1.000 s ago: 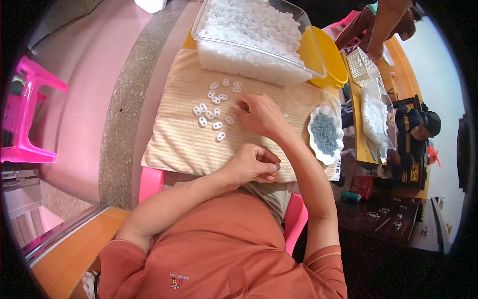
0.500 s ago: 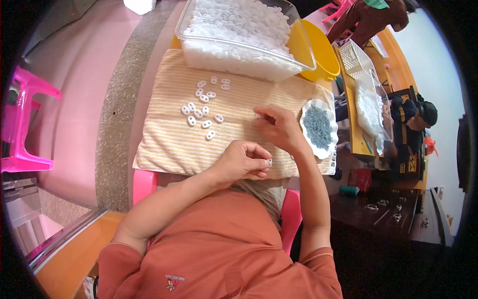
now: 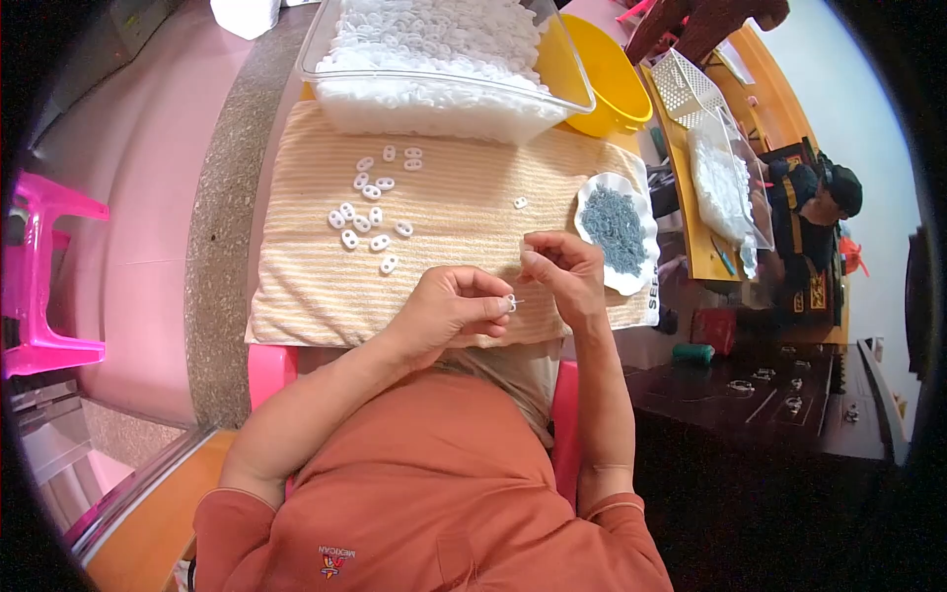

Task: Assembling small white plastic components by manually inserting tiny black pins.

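Between thumb and fingers, my left hand (image 3: 456, 308) pinches a small white plastic piece (image 3: 510, 304) with a thin pin-like bit sticking out. My right hand (image 3: 570, 278) is just to the right of it, thumb and index finger closed; what they hold, if anything, is too small to make out. Several white two-hole oval pieces (image 3: 381, 242) lie loose on the striped towel (image 3: 306, 296), left of my hands. Beyond my right hand lies a single smaller white piece (image 3: 521, 202). A white scalloped dish (image 3: 643, 259) of small grey-blue bits stands at the right.
A clear plastic bin (image 3: 444, 81) full of white pieces stands at the towel's far edge, with a yellow tub (image 3: 621, 94) beside it. To the left is a pink stool (image 3: 44, 266). Another person (image 3: 819, 207) sits at the right, near a table with a white basket (image 3: 686, 89).
My right hand has drawn back from the towel toward my left hand, its fingers now pinched. The smaller white piece beyond it has come into sight. My left hand keeps its pinch.
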### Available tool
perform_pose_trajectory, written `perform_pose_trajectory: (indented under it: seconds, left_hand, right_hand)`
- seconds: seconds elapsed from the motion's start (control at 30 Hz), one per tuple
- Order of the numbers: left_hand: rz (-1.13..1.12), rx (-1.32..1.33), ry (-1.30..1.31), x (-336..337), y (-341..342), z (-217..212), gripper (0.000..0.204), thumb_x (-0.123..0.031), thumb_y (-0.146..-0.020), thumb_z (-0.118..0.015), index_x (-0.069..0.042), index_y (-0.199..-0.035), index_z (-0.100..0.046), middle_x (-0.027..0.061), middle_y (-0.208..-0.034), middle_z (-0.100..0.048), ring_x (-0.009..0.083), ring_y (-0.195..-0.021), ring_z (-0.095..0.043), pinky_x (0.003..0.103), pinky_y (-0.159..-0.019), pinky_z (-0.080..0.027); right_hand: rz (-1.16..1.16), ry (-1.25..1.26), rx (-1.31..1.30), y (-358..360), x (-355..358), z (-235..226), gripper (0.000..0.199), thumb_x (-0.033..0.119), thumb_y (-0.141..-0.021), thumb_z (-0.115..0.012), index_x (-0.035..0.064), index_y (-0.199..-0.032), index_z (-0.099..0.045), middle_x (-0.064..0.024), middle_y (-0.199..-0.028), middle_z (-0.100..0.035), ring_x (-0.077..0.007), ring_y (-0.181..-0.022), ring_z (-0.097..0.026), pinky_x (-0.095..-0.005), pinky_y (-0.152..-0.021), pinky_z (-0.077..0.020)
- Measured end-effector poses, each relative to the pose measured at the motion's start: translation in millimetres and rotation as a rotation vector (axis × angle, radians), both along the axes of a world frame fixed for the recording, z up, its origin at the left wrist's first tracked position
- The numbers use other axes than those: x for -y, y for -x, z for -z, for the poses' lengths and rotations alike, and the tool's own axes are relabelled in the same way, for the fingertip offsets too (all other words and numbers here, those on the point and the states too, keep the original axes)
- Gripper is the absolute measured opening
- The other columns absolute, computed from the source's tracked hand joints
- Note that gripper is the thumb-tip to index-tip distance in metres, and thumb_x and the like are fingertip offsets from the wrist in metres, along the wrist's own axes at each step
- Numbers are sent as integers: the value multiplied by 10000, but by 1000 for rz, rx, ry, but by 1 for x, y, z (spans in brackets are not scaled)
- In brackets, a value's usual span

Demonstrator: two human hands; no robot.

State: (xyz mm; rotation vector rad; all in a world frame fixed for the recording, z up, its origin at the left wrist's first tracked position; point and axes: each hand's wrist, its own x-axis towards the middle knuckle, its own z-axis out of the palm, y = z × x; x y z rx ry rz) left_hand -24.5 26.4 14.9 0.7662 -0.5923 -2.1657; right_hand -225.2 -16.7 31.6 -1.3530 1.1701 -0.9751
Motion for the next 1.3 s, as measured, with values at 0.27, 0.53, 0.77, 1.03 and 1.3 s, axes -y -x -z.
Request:
perform_pose_trajectory:
  seconds: [0.27, 0.53, 0.77, 1.03, 1.3]
  left_hand:
    - [-47, -6, -50, 1, -1, -4, 141, -52, -854, -674, -8, -980, -630, 61, -823, -656, 131, -717, -652, 251, -655, -566]
    - [-98, -85, -38, 2, -1, 2, 126, -42, -859, -664, 9, -968, -628, 73, -856, -655, 135, -722, -652, 252, -658, -575]
    - [-119, -88, -34, 2, 0, 3, 123, -32, -858, -660, 10, -970, -630, 75, -864, -656, 137, -733, -653, 257, -662, -580]
    - [-135, -69, -38, 2, -1, 1, 127, -49, -852, -675, 5, -959, -631, 62, -883, -651, 129, -764, -641, 258, -687, -571]
    - [-197, -56, 6, 2, -2, 2, 136, -43, -874, -649, 0, -1001, -625, 64, -878, -660, 125, -760, -645, 258, -687, -571]
  right_hand:
    - [26, -52, 139, -1, -10, 7, 266, -28, -831, -671, -51, -1090, -617, -66, -876, -648, -128, -721, -649, -252, -654, -554]
    - [12, -127, 149, -6, -15, 4, 325, -34, -833, -662, -51, -1152, -598, -51, -892, -645, -93, -781, -615, -227, -696, -518]
    - [46, -150, 142, -9, -17, -1, 299, -34, -845, -646, -41, -1142, -610, -44, -895, -645, -90, -780, -614, -227, -706, -518]
    - [-21, -56, 107, -3, -15, 9, 231, 65, -906, -626, -20, -1120, -624, -57, -892, -655, -106, -770, -620, -242, -712, -520]
    - [-47, -48, 179, -10, -16, 9, 213, 82, -925, -605, -12, -1116, -604, -61, -866, -667, -113, -757, -630, -237, -698, -522]
